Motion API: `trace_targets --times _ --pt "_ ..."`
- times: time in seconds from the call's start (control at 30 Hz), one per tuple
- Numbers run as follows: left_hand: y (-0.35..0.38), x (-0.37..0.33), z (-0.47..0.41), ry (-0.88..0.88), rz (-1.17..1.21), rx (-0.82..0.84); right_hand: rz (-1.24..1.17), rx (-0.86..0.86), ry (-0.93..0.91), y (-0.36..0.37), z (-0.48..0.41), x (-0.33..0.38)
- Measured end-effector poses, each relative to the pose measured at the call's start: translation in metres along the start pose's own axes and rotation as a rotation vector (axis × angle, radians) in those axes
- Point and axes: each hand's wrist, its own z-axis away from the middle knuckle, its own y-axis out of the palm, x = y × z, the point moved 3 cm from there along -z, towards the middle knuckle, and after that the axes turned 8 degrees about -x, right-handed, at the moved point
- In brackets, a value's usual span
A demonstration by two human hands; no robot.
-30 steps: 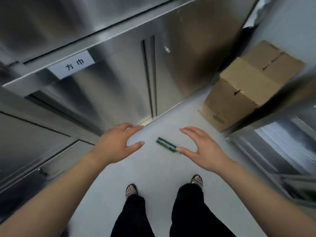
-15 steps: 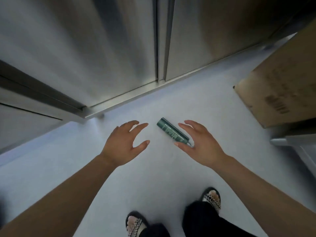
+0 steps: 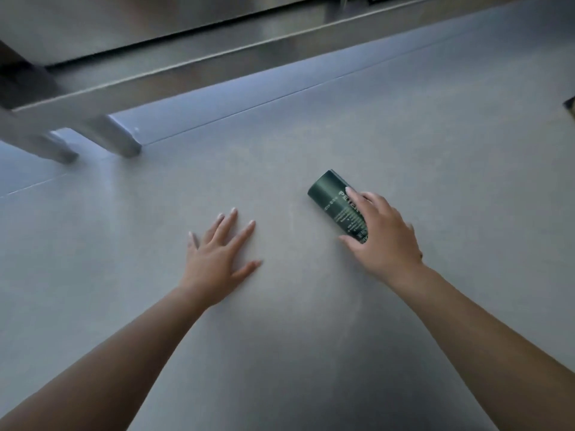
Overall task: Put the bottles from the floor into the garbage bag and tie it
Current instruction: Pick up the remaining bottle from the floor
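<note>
Grey floor (image 3: 404,135) beneath me; my right hand (image 3: 384,237) curls around the green bottle (image 3: 334,199) lying under its fingers, while my left hand (image 3: 217,259) spreads flat, empty, bracing me.

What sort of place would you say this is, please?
Probably a commercial kitchen or storeroom, though I can't be sure: stainless steel cabinets on metal legs stand over a smooth grey floor, where a dark green bottle lies.

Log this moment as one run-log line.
right hand: closing on bottle | bottle: lying on floor | left hand: open, empty | bag: not in view
</note>
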Motion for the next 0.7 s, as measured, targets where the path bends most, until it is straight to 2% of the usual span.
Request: trace_targets --times 0.17,0.27,0.37,0.53,0.7 --pt "0.007 0.001 0.008 0.014 -0.063 0.035 0.032 0.005 0.018 0.003 0.005 0.003" --pt "-0.001 0.000 0.010 -0.023 -0.057 0.092 -0.094 -0.001 0.049 -0.002 0.007 0.007" --pt "-0.039 -0.007 0.036 -0.084 -0.073 0.188 -0.203 0.056 0.088 -0.033 0.018 0.024" --pt "-0.190 -0.042 0.100 -0.166 0.046 0.164 -0.326 0.142 0.036 -0.157 0.067 0.103" --pt "-0.408 -0.093 0.177 -0.162 0.179 0.132 -0.409 0.228 -0.037 -0.358 0.134 0.201"
